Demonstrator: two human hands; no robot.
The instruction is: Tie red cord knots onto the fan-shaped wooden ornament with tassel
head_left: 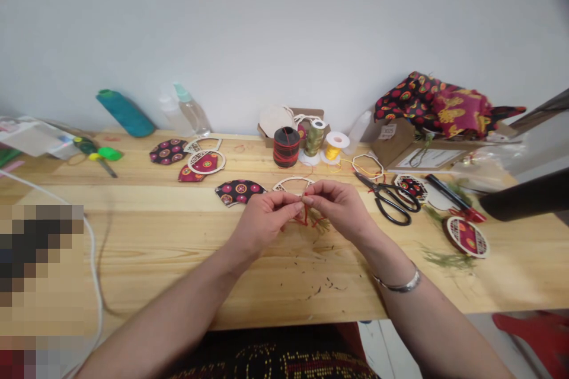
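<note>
My left hand [271,213] and my right hand [340,207] meet above the middle of the table, both closed in a pinch. Between their fingertips is a red cord [306,215], its loose ends hanging below. A bunch of olive-green threads [322,224] shows under my right hand; whether it is joined to the cord I cannot tell. Just behind the fingers lies a pale cut-out wooden frame [293,181], partly covered by them. Left of it is a fan-shaped piece covered in dark patterned fabric [240,192]. Black-handled scissors [391,201] rest to the right of my right hand.
Behind stand a red-and-black thread spool [285,148], a green spool [315,137] and a yellow spool [336,147]. A cardboard box [400,145] bears patterned cloth [444,103]. At right lies a round fabric ornament [467,237]; at left, a teal thread cone [124,113] and a white cable [92,249].
</note>
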